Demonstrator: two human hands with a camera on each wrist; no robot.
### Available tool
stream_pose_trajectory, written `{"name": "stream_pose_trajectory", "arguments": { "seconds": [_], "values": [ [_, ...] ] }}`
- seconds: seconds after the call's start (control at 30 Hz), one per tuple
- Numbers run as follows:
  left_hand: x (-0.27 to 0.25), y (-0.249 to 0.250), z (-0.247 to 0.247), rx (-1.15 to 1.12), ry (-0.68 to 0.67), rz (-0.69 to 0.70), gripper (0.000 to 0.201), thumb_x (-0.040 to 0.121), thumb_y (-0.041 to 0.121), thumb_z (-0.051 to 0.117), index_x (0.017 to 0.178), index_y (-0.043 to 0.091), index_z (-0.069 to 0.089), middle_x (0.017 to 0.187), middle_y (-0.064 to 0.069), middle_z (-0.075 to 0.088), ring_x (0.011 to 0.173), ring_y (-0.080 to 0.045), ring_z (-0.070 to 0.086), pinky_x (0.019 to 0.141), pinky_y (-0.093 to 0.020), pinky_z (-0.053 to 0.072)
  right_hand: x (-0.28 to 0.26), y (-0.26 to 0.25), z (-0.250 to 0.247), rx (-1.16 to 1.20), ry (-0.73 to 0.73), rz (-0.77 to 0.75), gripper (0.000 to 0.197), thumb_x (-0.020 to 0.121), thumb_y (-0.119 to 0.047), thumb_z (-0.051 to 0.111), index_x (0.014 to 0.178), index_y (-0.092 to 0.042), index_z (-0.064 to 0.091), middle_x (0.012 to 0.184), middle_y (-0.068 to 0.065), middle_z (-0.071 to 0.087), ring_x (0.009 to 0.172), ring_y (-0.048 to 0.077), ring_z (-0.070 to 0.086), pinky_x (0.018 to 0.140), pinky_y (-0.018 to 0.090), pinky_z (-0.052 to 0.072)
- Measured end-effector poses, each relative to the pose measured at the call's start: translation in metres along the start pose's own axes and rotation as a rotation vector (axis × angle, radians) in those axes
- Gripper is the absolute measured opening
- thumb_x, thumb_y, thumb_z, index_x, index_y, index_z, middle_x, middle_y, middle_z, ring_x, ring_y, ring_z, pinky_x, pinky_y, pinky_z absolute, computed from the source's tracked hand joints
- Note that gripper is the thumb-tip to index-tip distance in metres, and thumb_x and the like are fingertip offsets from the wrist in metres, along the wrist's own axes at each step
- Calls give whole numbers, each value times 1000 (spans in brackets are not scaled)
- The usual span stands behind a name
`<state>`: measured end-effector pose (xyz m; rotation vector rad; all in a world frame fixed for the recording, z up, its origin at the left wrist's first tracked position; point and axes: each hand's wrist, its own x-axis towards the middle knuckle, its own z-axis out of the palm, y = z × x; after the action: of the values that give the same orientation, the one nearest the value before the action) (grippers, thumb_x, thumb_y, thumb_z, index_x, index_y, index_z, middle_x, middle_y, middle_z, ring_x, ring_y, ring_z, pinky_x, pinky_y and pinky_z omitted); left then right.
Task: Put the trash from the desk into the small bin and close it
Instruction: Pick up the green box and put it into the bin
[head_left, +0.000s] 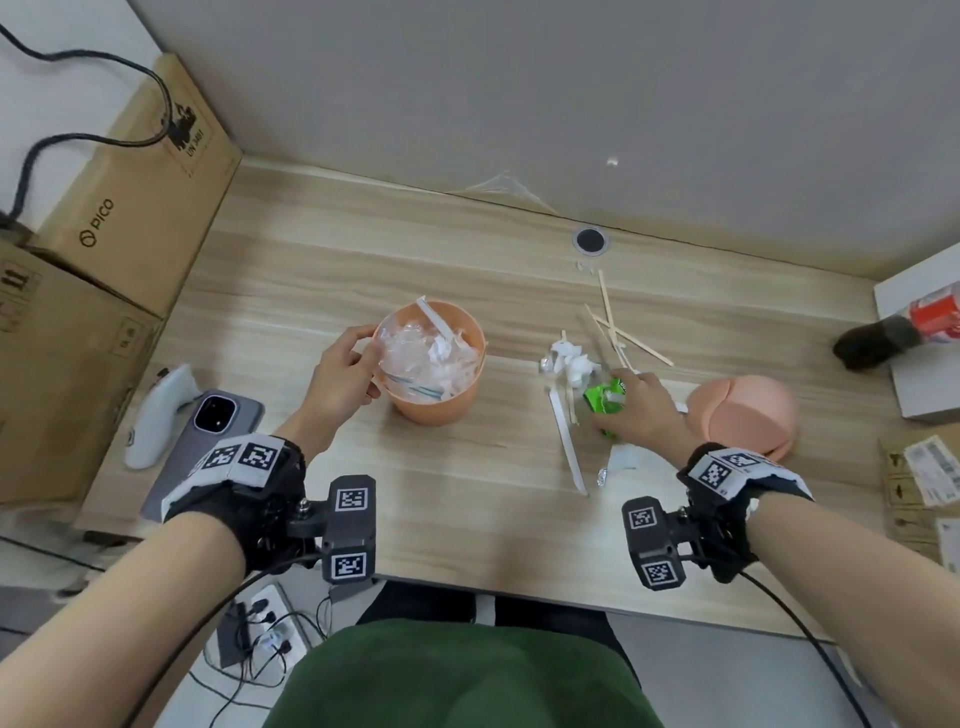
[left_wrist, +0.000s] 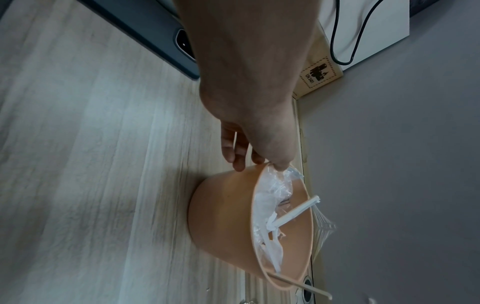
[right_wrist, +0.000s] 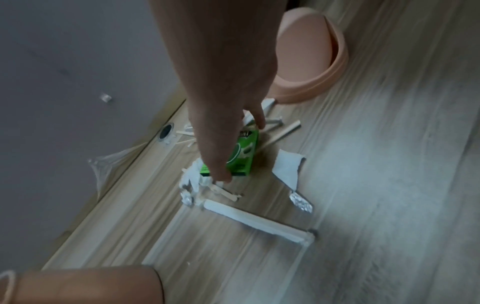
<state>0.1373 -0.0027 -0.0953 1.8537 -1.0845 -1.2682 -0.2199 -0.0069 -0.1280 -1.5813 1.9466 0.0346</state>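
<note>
The small orange bin (head_left: 441, 410) (left_wrist: 221, 216) stands uncovered on the desk, holding clear plastic, white paper and a white strip. My left hand (head_left: 371, 364) (left_wrist: 257, 164) pinches its near-left rim, thumb inside and fingers outside. Its orange dome lid (head_left: 748, 410) (right_wrist: 314, 61) lies on the desk at the right. My right hand (head_left: 621, 395) (right_wrist: 241, 148) grips a green carton (head_left: 602, 397) (right_wrist: 244, 162) lying on the desk. Around the carton lie wooden sticks (head_left: 618, 332), crumpled tissue (head_left: 571, 364), a long white strip (head_left: 566, 441) (right_wrist: 259, 218), a paper scrap (right_wrist: 288, 166) and foil (right_wrist: 301, 202).
A phone (head_left: 208, 431) and a white controller (head_left: 161, 410) lie left of the bin, with cardboard boxes (head_left: 130, 208) behind them. A cable hole (head_left: 589, 240) sits near the grey wall. A white box carrying a red-labelled bottle (head_left: 930, 317) stands at the far right.
</note>
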Motion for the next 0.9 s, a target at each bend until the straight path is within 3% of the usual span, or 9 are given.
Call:
{"name": "stream_pose_trajectory", "arguments": {
  "seconds": [0.07,0.17,0.27,0.33,0.47,0.6,0.73,0.87,0.9],
  "values": [
    [1,1,1,1,2,7,25,100,36,47,123,30,57,86,-5,62,63,-18,57,63,-28,47,-2,-2,-15,13,-29,0,69,77,-32,70,138,-14,43,126,19,52,115,35,52,90,33,41],
    [2,3,2,0,1,14,25,101,34,46,123,29,56,87,-6,63,65,-20,57,63,-28,48,-7,-10,-38,78,-63,-28,51,86,-37,61,131,-16,49,118,-1,54,110,24,53,82,26,36],
    [3,5,4,4,-7,19,24,101,34,46,122,28,56,86,-6,62,66,-21,57,62,-28,48,-9,-18,-55,183,-57,-24,9,90,-21,51,94,-22,59,91,8,64,82,26,61,72,30,46],
    [4,6,4,8,-13,23,25,101,34,45,123,27,56,85,-6,62,66,-21,58,62,-28,48,-10,-23,-62,151,-63,-35,10,89,-18,49,84,-17,57,79,11,66,74,30,64,67,32,50],
    [6,5,3,6,-30,19,24,101,33,46,122,27,56,84,-5,62,65,-21,58,62,-28,48,-14,-32,-70,73,-112,-61,18,91,-21,53,73,-21,54,87,17,72,84,31,68,79,35,52],
    [10,3,2,-2,-41,1,27,101,32,47,125,26,57,88,-10,62,65,-21,58,61,-27,47,-17,-40,-81,101,-112,-102,4,90,-17,57,91,-13,58,91,14,72,83,29,70,81,38,55],
    [10,2,2,-9,-46,5,28,101,32,46,126,25,56,88,-10,61,66,-22,59,60,-27,48,-21,-64,-99,301,-80,-197,25,90,-11,59,112,-13,47,105,11,64,67,13,70,63,28,59],
    [9,2,3,-23,-55,1,28,101,34,46,126,26,56,89,-10,62,68,-21,58,62,-28,48,-32,-113,-113,372,-3,-363,38,90,-10,59,118,-17,35,105,7,57,80,26,70,70,45,60],
    [9,2,4,-27,-59,0,27,101,34,46,125,26,56,88,-8,61,68,-22,58,62,-29,49,-36,-126,-112,362,6,-418,42,90,-10,59,121,-17,32,103,4,55,79,25,69,68,45,60]
  ]
}}
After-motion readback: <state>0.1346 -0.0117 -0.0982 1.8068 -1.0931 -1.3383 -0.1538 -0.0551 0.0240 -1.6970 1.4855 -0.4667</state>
